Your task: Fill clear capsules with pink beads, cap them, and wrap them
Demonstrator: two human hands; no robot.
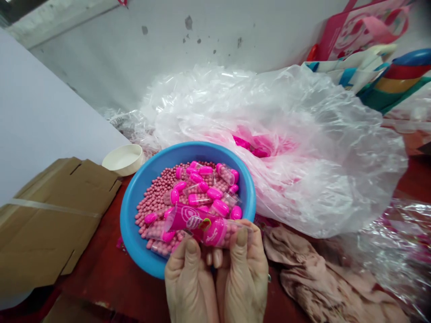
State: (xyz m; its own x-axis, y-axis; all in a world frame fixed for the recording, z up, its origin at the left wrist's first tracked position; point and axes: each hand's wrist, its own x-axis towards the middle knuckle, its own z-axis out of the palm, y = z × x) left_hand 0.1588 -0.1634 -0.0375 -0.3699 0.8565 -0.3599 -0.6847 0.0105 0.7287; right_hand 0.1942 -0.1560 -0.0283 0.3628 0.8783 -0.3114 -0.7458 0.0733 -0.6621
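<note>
Your left hand point(188, 282) and right hand point(244, 278) pinch a pink-capped clear plastic capsule point(215, 233) over a round blue plastic bowl point(127, 220); a slip could drop it among the loose pink beads point(151, 208).

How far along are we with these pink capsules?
Partway, by the look of it. Done: pink-capped capsules lie in the blue bowl, some with beads inside. In hand: the left hand and right hand hold a labelled capsule over the bowl. Left: many loose pink beads remain in the bowl, and more pink pieces sit inside the plastic bag.
</note>
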